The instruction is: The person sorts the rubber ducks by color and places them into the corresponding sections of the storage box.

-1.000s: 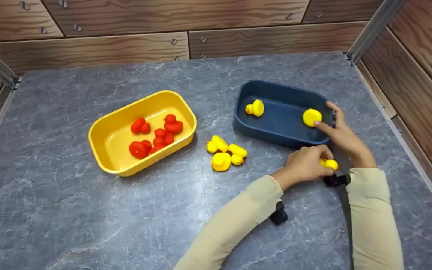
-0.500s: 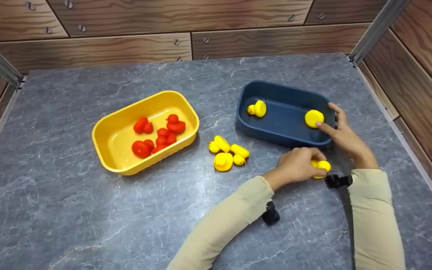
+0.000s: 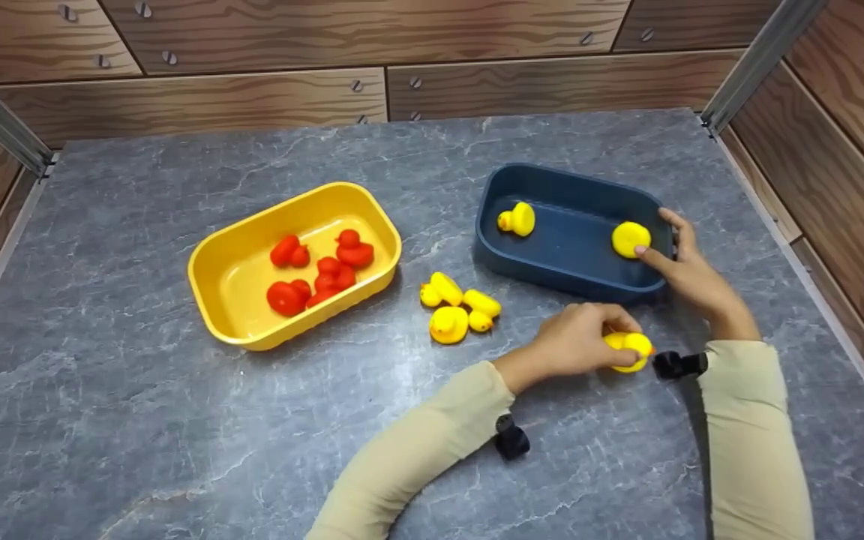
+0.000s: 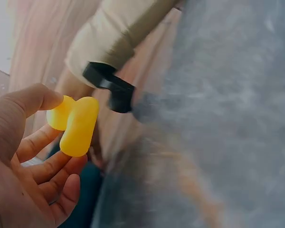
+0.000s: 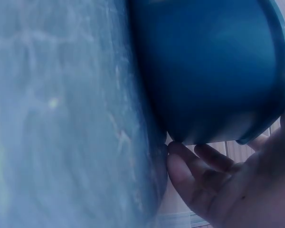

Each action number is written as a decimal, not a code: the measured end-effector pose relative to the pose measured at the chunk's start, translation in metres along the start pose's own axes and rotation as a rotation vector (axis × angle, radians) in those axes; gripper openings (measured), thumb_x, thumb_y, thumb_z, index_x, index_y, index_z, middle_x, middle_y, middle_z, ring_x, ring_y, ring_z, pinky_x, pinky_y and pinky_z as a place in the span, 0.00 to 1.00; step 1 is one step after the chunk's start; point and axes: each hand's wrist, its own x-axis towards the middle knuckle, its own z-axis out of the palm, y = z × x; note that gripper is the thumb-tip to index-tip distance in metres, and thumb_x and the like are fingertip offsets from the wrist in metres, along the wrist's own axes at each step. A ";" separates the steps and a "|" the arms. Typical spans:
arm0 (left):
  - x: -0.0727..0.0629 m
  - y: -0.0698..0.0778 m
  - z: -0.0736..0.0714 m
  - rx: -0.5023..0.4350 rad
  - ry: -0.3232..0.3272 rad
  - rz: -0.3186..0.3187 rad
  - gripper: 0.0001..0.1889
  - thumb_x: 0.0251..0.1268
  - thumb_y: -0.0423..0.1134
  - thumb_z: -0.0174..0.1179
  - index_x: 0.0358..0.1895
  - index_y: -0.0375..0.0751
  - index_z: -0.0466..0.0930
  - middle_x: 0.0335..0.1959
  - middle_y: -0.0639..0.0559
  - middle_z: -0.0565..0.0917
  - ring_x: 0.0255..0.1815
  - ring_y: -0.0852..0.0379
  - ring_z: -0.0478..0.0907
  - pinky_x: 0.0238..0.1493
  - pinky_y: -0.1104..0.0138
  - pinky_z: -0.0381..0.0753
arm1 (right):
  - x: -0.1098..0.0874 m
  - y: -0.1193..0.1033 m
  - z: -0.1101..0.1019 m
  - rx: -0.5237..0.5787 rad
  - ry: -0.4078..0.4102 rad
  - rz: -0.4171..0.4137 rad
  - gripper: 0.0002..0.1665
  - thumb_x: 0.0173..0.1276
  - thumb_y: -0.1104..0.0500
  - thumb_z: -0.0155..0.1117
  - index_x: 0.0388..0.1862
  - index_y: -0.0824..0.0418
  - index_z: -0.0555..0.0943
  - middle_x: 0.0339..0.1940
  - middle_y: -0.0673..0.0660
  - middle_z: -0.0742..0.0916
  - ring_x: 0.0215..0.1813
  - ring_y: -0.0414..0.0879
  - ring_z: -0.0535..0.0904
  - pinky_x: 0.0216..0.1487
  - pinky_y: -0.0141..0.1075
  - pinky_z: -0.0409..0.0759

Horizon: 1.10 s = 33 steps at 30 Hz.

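While the left hand point(image 3: 578, 341) pinches a yellow rubber duck point(image 3: 631, 352) between thumb and fingers, right of centre in the head view, the right hand point(image 3: 702, 277) grips the near right end of a navy bin point(image 3: 571, 281), its thumb over the rim and its fingers against the outer wall. The held duck's orange beak points toward the right edge; whether it touches the grey marbled tabletop point(image 3: 177, 427) I cannot tell. Inside the navy bin, one yellow duck point(image 3: 522, 219) lies on its side toward the left, and another point(image 3: 629, 239), round underside up, sits at the right, just beside the right thumb tip. Three more yellow ducks point(image 3: 448, 325) cluster on the tabletop at the middle of the frame, between both bins. Left of centre stands a yellow bin point(image 3: 229, 300) with red rubber ducks point(image 3: 355, 253) gathered mostly toward its right side. Each beige sleeve point(image 3: 751, 420) has a black device point(image 3: 512, 439) at its cuff, and wood-grain panels point(image 3: 477, 30) fill the top of the frame.
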 end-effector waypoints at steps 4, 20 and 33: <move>-0.009 0.005 -0.014 -0.074 0.005 0.060 0.14 0.58 0.46 0.67 0.48 0.56 0.83 0.44 0.67 0.83 0.39 0.75 0.74 0.38 0.81 0.72 | 0.001 0.000 0.000 0.009 -0.001 -0.002 0.51 0.74 0.46 0.52 0.77 0.51 0.29 0.77 0.69 0.39 0.77 0.65 0.37 0.74 0.60 0.44; -0.017 0.014 -0.059 -0.191 0.208 0.150 0.15 0.59 0.45 0.66 0.50 0.51 0.82 0.44 0.62 0.84 0.40 0.72 0.76 0.41 0.81 0.73 | 0.000 -0.002 0.000 0.023 -0.009 0.000 0.51 0.74 0.48 0.53 0.77 0.53 0.29 0.77 0.67 0.33 0.78 0.65 0.31 0.75 0.60 0.38; -0.004 -0.005 -0.078 -0.230 0.430 0.036 0.15 0.57 0.45 0.68 0.48 0.52 0.83 0.43 0.62 0.84 0.41 0.69 0.76 0.40 0.78 0.73 | 0.001 -0.001 0.001 -0.009 0.005 -0.009 0.52 0.73 0.44 0.52 0.77 0.53 0.29 0.76 0.72 0.41 0.76 0.64 0.42 0.74 0.52 0.52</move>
